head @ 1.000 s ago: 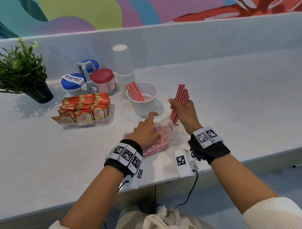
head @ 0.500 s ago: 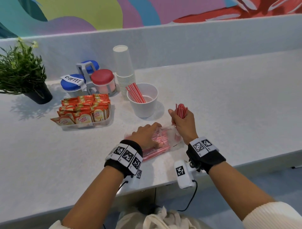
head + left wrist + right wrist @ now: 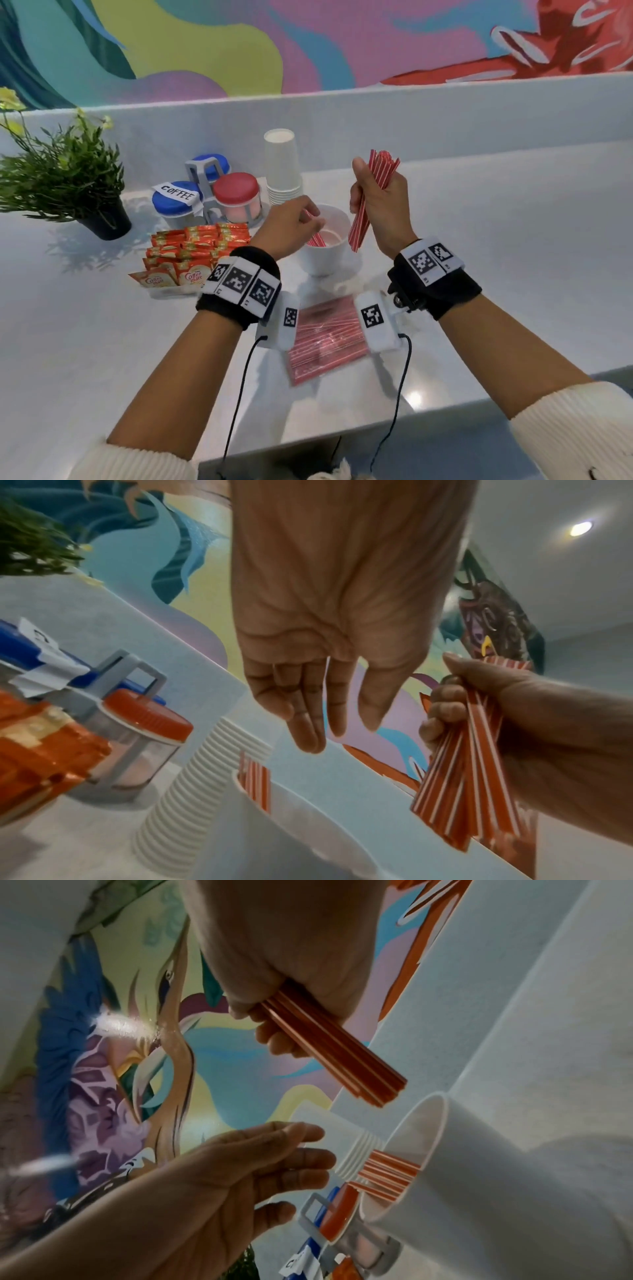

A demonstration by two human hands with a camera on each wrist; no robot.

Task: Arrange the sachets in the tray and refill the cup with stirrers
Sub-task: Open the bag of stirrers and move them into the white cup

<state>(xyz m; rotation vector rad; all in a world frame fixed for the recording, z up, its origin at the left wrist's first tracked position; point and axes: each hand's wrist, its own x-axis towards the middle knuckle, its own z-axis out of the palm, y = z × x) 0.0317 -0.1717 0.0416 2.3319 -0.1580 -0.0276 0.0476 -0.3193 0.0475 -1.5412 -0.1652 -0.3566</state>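
Observation:
My right hand (image 3: 370,202) grips a bundle of red-and-white striped stirrers (image 3: 382,168) upright, just right of and above the white cup (image 3: 325,262). A few stirrers (image 3: 317,240) lean inside that cup. My left hand (image 3: 313,219) hovers open at the cup's left rim, holding nothing. The left wrist view shows its fingers (image 3: 308,734) hanging straight above the cup (image 3: 274,831), with the gripped bundle (image 3: 459,799) to the right. In the right wrist view the bundle (image 3: 335,1053) points toward the cup's mouth (image 3: 479,1164). Orange creamer sachets (image 3: 198,246) fill the clear tray (image 3: 171,291) at left.
A clear packet of more stirrers (image 3: 325,339) lies on the white counter between my wrists. Behind the cup stand a stack of paper cups (image 3: 282,164) and a rack of jars with blue (image 3: 174,202) and red (image 3: 236,188) lids. A potted plant (image 3: 68,178) sits far left.
My right hand lifted the stirrer bundle from beside the packet to above the cup's right side. My left hand came off the packet and moved up to the cup's left rim.

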